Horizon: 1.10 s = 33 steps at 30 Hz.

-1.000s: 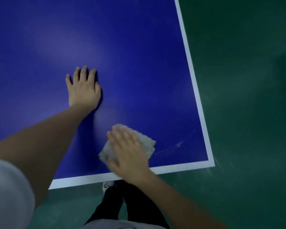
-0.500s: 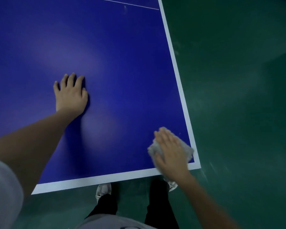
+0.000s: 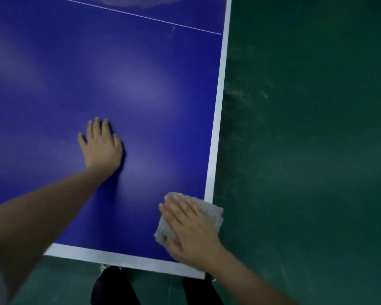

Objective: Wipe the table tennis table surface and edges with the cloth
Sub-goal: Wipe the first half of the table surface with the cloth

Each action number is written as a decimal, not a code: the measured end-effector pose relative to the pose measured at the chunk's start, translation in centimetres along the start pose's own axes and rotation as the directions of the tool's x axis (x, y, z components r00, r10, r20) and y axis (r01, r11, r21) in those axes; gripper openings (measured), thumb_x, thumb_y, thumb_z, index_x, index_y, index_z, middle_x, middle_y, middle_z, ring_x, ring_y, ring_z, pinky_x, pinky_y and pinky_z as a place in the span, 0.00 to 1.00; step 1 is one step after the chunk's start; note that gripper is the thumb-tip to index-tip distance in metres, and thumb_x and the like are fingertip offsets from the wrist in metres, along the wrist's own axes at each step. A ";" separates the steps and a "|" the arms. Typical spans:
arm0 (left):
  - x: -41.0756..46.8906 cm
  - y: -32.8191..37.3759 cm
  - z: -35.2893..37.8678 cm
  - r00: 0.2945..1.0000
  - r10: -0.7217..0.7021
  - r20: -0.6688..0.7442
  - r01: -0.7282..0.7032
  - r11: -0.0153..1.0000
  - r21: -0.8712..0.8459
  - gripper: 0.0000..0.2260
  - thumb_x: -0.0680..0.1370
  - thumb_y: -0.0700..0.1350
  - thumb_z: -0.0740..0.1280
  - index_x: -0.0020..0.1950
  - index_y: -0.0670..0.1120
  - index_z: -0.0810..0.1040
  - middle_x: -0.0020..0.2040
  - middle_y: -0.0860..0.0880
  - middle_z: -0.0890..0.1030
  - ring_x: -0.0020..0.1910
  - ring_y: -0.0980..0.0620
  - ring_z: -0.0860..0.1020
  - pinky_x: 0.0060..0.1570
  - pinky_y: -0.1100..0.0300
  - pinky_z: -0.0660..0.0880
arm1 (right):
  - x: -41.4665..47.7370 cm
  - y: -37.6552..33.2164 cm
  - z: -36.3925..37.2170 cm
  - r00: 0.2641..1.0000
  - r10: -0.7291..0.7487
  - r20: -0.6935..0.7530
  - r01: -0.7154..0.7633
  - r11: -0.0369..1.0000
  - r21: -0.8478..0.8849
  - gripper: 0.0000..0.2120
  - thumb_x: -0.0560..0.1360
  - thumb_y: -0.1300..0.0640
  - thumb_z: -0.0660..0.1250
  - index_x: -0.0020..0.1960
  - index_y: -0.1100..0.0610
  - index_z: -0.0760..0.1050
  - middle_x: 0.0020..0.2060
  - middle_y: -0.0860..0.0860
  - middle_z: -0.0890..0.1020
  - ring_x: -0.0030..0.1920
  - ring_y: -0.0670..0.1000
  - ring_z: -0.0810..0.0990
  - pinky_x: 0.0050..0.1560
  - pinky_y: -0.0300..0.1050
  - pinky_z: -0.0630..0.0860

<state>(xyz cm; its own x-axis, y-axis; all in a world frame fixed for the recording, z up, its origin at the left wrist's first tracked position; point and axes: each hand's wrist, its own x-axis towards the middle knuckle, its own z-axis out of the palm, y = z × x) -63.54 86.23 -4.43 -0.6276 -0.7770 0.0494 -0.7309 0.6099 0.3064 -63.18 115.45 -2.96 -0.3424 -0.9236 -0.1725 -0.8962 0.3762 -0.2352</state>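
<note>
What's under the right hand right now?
The grey cloth, pressed by the right hand onto the table near its right corner. The surface beneath the cloth is covered.

We count one table [image 3: 141, 84], one cloth [image 3: 211, 214], two hands: left hand [image 3: 101, 146], right hand [image 3: 191, 230]. Two trouser legs [image 3: 112, 287], one thin white line [image 3: 141, 16] across the table.

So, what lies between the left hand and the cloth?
In the head view, only bare blue table surface lies between the left hand and the cloth.

Head view, steeply down, close.
</note>
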 end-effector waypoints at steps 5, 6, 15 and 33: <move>-3.9 4.3 2.1 0.967 -0.254 0.006 0.253 0.967 0.016 0.23 0.80 0.46 0.54 0.76 0.43 0.58 0.77 0.42 0.55 0.76 0.43 0.50 0.71 0.40 0.46 | 5.0 7.2 -2.8 0.988 -0.156 -0.013 0.157 0.988 0.015 0.29 0.77 0.47 0.56 0.75 0.56 0.58 0.75 0.53 0.58 0.76 0.51 0.53 0.74 0.45 0.37; -4.4 4.7 2.4 0.961 -0.278 0.007 0.277 0.960 0.032 0.24 0.81 0.47 0.53 0.76 0.44 0.56 0.77 0.43 0.54 0.76 0.43 0.50 0.71 0.40 0.45 | 6.4 8.6 -3.4 0.990 -0.137 -0.039 0.137 0.990 0.011 0.30 0.78 0.46 0.55 0.76 0.55 0.55 0.76 0.53 0.55 0.76 0.50 0.50 0.72 0.43 0.33; -4.9 5.9 2.2 0.949 -0.315 0.025 0.309 0.941 0.139 0.24 0.81 0.53 0.48 0.77 0.48 0.52 0.78 0.46 0.53 0.76 0.45 0.49 0.71 0.42 0.46 | 12.7 13.2 -4.4 0.988 0.074 -0.139 -0.083 0.995 -0.057 0.30 0.80 0.44 0.47 0.77 0.58 0.48 0.77 0.54 0.49 0.77 0.51 0.43 0.74 0.47 0.36; -2.1 9.6 3.1 0.809 -0.584 -0.070 0.588 0.804 0.090 0.29 0.77 0.56 0.48 0.73 0.41 0.64 0.73 0.39 0.63 0.74 0.38 0.55 0.70 0.38 0.49 | 32.5 28.3 -12.1 0.992 -0.060 -0.109 0.051 0.995 -0.080 0.29 0.80 0.44 0.49 0.77 0.55 0.50 0.77 0.51 0.51 0.76 0.49 0.45 0.75 0.46 0.41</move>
<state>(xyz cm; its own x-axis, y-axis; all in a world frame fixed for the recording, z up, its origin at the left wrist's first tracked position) -70.05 94.19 -4.50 -0.0621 -0.9954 -0.0725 -0.9807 0.0474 0.1894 -103.12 95.20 -3.66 -0.3169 -0.9470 -0.0533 -0.9323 0.3214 -0.1662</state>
